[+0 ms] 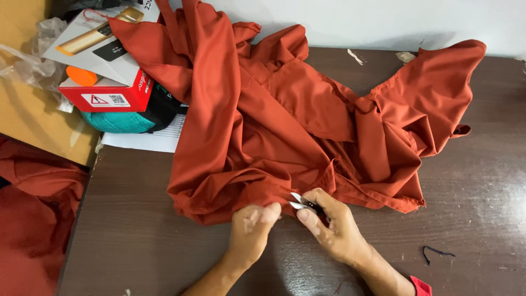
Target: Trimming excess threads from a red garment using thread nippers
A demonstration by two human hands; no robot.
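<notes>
A rust-orange garment [274,115] lies crumpled across a dark brown wooden table [142,230]. My left hand [251,230] pinches the garment's near hem between thumb and fingers. My right hand [331,227] holds a small thread snipper [303,201] with silver blades and a black handle. The blades point left at the hem, just beside my left fingertips. A red cuff shows at my right wrist.
At the back left sit a red and white box [101,66], a teal object [118,121], white paper [150,140] and crumpled clear plastic [30,49]. More rust-orange cloth [33,219] hangs off the table's left edge. A dark thread scrap [435,252] lies at right.
</notes>
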